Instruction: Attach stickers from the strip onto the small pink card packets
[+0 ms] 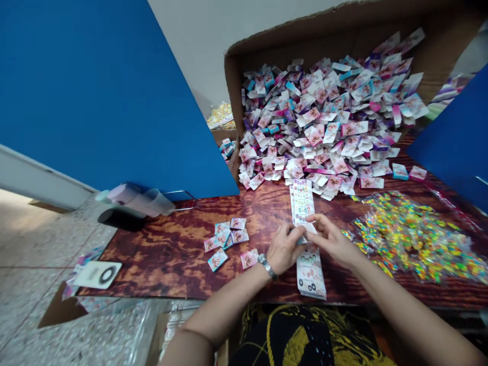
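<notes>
My left hand [282,249], with a metal watch on its wrist, is closed on a small cardboard box [310,230] whose white flap shows. From the other side my right hand [335,243] pinches the same box with bent fingers; its fingertips partly hide it. Beneath both hands lies a long printed paper stack [311,277] with rows of coloured pictures, running front to back on the table. Several small closed boxes [222,238] lie left of my left hand. To the right of my right hand spreads a heap of small clear bags [415,236] with yellow, green and orange pieces.
A large tipped carton [233,76] spills many small open boxes [324,117] onto the dark reddish wooden table [160,259]. Cups [152,202] stand at the left edge near a blue panel [95,91]. A white device with a black ring [98,275] lies at the left corner.
</notes>
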`<state>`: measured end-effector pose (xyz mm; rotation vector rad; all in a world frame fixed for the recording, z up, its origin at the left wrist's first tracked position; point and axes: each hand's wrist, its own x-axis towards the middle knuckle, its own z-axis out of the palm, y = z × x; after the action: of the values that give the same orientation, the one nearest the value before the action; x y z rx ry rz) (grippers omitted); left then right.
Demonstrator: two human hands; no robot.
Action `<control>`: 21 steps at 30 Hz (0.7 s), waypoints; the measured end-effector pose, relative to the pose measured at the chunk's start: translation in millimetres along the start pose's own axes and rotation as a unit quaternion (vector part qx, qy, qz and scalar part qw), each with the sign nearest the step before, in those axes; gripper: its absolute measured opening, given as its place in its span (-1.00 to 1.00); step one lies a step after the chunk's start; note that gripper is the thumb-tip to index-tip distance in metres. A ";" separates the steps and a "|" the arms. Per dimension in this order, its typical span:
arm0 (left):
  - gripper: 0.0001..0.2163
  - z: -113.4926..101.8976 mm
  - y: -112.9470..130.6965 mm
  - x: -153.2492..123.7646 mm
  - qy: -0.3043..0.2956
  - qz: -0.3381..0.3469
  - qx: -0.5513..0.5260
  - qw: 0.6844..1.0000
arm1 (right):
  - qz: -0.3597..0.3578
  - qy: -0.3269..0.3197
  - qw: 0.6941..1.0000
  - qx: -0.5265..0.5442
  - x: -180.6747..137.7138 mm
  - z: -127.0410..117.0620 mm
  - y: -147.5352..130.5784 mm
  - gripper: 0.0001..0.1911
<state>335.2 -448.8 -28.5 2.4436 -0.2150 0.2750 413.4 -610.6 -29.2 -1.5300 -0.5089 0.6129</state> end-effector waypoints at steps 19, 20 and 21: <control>-0.74 1.4 4.2 -2.6 0.020 0.038 0.060 0.997 | -0.095 0.117 0.973 -0.177 -19.0 14.8 10.6 -0.76; -0.73 1.7 3.9 -3.0 0.018 0.040 0.062 0.997 | -0.112 0.120 0.962 -0.220 -20.3 14.7 7.9 -0.78; -0.71 1.9 3.6 -3.4 0.016 0.041 0.061 0.997 | -0.127 0.121 0.951 -0.255 -21.5 14.5 5.4 -0.79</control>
<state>331.4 -452.5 -28.7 2.5535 -0.2925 0.3722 387.4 -614.0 -33.2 -1.9530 -0.6962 0.0854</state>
